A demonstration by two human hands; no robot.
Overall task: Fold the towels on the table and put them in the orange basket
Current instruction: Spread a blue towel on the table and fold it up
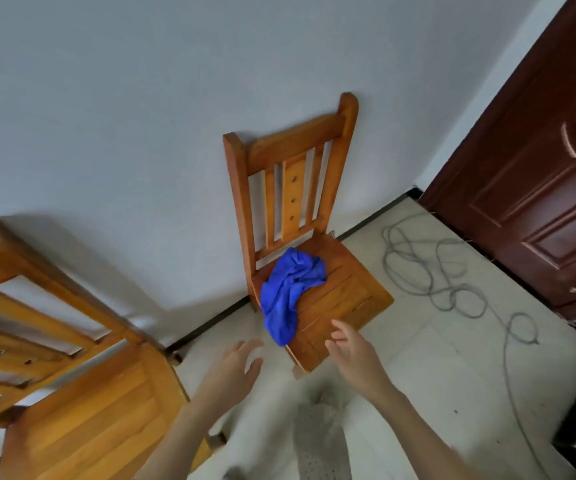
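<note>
A crumpled blue towel [288,292] lies on the seat of a wooden chair [342,292] against the wall, one end hanging over the seat's left front edge. My left hand [236,367] is stretched out below and left of the towel, fingers relaxed, holding nothing. My right hand [352,351] is over the seat's front corner, just right of the hanging end, fingers spread and empty. Neither hand touches the towel. No orange basket and no table are in view.
A second wooden chair [82,410] stands at the lower left, close to my left arm. A grey cable [446,271] lies in loops on the tiled floor to the right. A dark brown door [539,174] is at the far right.
</note>
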